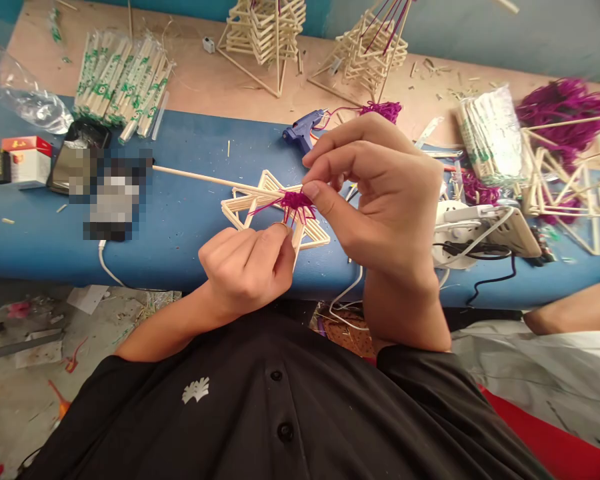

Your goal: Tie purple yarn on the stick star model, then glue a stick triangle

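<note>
Over the blue tabletop, a star-shaped frame of thin wooden sticks (316,235) lies between my hands, with a longer stick (200,175) reaching out to the left. Purple yarn (296,199) is gathered over the frame's middle, with strands spreading down. My left hand (250,263) is closed below it, thumb and forefinger pinching at the lower ends of the strands; the exact grip is partly hidden. From the right, my right hand (380,193) is closed in a pinch at the top of the yarn, its thumb and fingertips together.
A blue glue gun (303,130) lies behind my right hand. Bagged sticks (125,83), a black phone (80,157) and a small box (29,162) are left. Stacked stick frames (265,40) stand behind. A power strip (455,230) with cables and more purple yarn (565,117) lie right.
</note>
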`<state>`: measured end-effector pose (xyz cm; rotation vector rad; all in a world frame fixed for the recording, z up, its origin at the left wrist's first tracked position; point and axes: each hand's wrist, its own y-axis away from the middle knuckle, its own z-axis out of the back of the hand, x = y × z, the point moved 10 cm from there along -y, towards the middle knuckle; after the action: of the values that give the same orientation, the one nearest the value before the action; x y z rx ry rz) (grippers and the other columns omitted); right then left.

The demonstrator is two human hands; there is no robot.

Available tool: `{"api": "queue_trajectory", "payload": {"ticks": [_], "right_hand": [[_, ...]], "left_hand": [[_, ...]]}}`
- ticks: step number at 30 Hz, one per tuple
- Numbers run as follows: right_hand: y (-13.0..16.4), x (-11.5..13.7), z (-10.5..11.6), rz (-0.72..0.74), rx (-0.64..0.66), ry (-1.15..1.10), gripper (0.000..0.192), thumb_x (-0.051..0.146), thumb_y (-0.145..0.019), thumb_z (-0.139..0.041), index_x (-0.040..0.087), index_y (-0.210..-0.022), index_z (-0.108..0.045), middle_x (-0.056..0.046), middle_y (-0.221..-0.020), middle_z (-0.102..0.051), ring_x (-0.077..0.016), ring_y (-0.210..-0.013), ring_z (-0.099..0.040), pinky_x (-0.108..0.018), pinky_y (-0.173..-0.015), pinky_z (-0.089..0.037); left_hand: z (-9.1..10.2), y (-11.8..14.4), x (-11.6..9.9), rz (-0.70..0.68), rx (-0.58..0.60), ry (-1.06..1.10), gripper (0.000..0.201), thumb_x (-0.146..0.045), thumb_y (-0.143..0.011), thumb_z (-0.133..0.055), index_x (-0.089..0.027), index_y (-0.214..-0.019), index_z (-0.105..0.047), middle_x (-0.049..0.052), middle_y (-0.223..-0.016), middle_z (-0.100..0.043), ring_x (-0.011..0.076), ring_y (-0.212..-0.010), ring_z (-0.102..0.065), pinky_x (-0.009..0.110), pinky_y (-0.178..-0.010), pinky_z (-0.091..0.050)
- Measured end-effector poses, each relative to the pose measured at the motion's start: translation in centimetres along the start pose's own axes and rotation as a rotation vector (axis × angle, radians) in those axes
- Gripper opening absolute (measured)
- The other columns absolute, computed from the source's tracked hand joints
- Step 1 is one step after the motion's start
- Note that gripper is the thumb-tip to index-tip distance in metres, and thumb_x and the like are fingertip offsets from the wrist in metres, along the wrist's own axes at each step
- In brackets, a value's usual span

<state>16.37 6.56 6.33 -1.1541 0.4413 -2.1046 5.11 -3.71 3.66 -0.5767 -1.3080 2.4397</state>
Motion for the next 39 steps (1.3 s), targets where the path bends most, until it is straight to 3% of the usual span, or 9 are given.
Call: {"api": "queue_trajectory", "payload": {"ticks": [11, 16, 22, 27, 29, 31, 35, 37, 39], "right_hand": [[-0.3, -0.8, -0.8, 0.002, 0.018, 0.012, 0.01, 0.023, -0.097, -0.068, 0.024, -0.088, -0.064, -0.006, -0.106, -0.07, -0.0192, -0.096, -0.069, -0.033, -0.074, -0.062], [-0.2, -1.3, -1.1, -0.03, -0.001, 0.051, 0.01, 0.026, -0.099, -0.064, 0.023, -0.089, -0.066, -0.008, -0.107, -0.07, -0.0178, -0.09, -0.066, -0.032, -0.067, -0.061], [-0.4, -1.1, -1.5, -0.037, -0.006, 0.029, 0.012, 0.022, -0.098, -0.06, 0.024, -0.088, -0.065, -0.006, -0.105, -0.071, -0.0137, -0.081, -0.064, -0.029, -0.064, -0.06], [-1.0, -1.1, -1.1, -0.022, 0.039, -0.07, 0.011, 0.015, -0.09, -0.066, 0.023, -0.084, -0.069, -0.004, -0.101, -0.075, -0.0133, -0.08, -0.068, -0.028, -0.061, -0.059], [-1.1, -1.4, 0.4, -0.033, 0.001, -0.053, 0.014, 0.011, -0.087, -0.069, 0.024, -0.086, -0.074, -0.004, -0.102, -0.077, -0.015, -0.083, -0.071, -0.029, -0.064, -0.062], [-0.6, -1.9, 3.1, -0.048, -0.126, 0.026, 0.018, 0.009, -0.086, -0.072, 0.025, -0.09, -0.078, -0.004, -0.101, -0.079, -0.0149, -0.082, -0.073, -0.028, -0.064, -0.062], [1.1, -2.6, 8.5, -0.092, -0.314, 0.184, 0.014, 0.008, -0.083, -0.078, 0.022, -0.087, -0.08, -0.003, -0.087, -0.08, -0.0104, -0.064, -0.068, -0.024, -0.051, -0.05], [1.1, -3.4, 10.0, -0.186, -0.283, 0.287, 0.011, 0.011, -0.082, -0.079, 0.022, -0.082, -0.08, -0.002, -0.081, -0.079, -0.0102, -0.058, -0.066, -0.025, -0.053, -0.05], [0.0, -4.7, 10.3, -0.299, -0.151, 0.449, 0.008, 0.017, -0.085, -0.077, 0.023, -0.084, -0.082, -0.002, -0.081, -0.079, -0.0143, -0.066, -0.071, -0.031, -0.07, -0.059]], "left_hand": [[-0.3, 0.0, 0.2, -0.068, 0.103, 0.07, 0.017, -0.004, -0.089, -0.062, -0.02, -0.083, -0.065, -0.005, -0.055, -0.055, 0.0111, -0.048, -0.046, 0.031, -0.052, -0.033], [-0.5, -0.5, -0.1, -0.172, 0.124, 0.111, 0.017, -0.004, -0.092, -0.058, -0.017, -0.088, -0.068, -0.006, -0.055, -0.053, 0.0118, -0.047, -0.046, 0.031, -0.051, -0.034], [-1.0, -1.4, -1.1, -0.419, 0.197, 0.171, 0.018, -0.005, -0.094, -0.057, -0.01, -0.089, -0.073, -0.002, -0.056, -0.057, 0.0131, -0.049, -0.049, 0.032, -0.051, -0.037], [-0.6, -1.5, -0.3, -0.332, 0.243, 0.142, 0.018, -0.015, -0.1, -0.064, -0.016, -0.083, -0.071, -0.002, -0.058, -0.062, 0.0125, -0.05, -0.056, 0.032, -0.051, -0.036], [0.2, -0.9, 0.0, -0.284, 0.262, 0.177, 0.016, -0.023, -0.1, -0.071, -0.018, -0.085, -0.071, -0.003, -0.061, -0.067, 0.0119, -0.051, -0.058, 0.031, -0.051, -0.037], [1.1, -0.1, 0.0, -0.28, 0.299, 0.248, 0.018, -0.023, -0.1, -0.073, -0.02, -0.082, -0.07, -0.004, -0.062, -0.068, 0.0107, -0.05, -0.057, 0.031, -0.051, -0.038], [1.9, 2.4, -0.4, -0.337, 0.418, 0.366, 0.03, -0.019, -0.098, -0.071, -0.021, -0.069, -0.063, -0.006, -0.056, -0.059, 0.01, -0.048, -0.05, 0.031, -0.049, -0.036], [2.0, 3.2, 0.2, -0.301, 0.404, 0.35, 0.03, -0.017, -0.096, -0.071, -0.021, -0.069, -0.062, -0.007, -0.053, -0.055, 0.0097, -0.046, -0.047, 0.031, -0.048, -0.034], [2.4, 3.6, 1.4, -0.216, 0.306, 0.307, 0.022, -0.017, -0.095, -0.074, -0.02, -0.076, -0.064, -0.007, -0.056, -0.057, 0.0099, -0.047, -0.049, 0.029, -0.049, -0.037]]}}
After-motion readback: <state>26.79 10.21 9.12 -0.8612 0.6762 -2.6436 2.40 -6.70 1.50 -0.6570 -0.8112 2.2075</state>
